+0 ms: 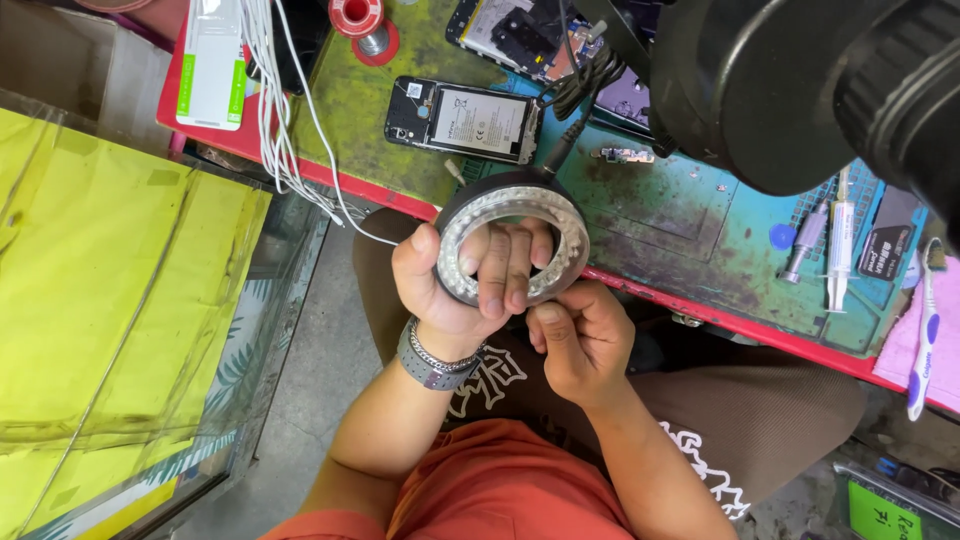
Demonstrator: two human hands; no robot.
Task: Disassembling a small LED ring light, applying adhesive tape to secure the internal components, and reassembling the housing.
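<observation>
Over the person's lap, at the near edge of the worktop (700, 215), both hands work on one part, held off the surface and close to the body, likely so the head camera view and the eyes get the underside of it. Biggest thing in view: the black microscope body (790, 90) at top right, looming over the stained green mat, out of focus. Left of the lap sits a clear case with yellow sheets (90, 290) inside, well apart from the hands. On the worktop lies an opened phone (465, 120) with its back off and battery showing, flat so the inside stays reachable; a second stripped phone (520, 35) lies just behind it. White cables (285, 130) hang over the red edge. A solder spool (360, 20) stands at top centre. Syringes (835, 240) and a toothbrush (925, 340) lie at the right, parked within reach. The LED ring light (512, 240) is in the air just below the worktop edge, its black cord (565, 140) running up toward the microscope, LED face turned to the camera. Left hand (450, 290) has its grip closed on the ring, thumb outside the rim, fingers threaded through the hole, steadying it. Right hand (580, 340) sits just under the ring's lower edge, fingertips curled and pinched at the rim; exactly what they pinch is hidden.
</observation>
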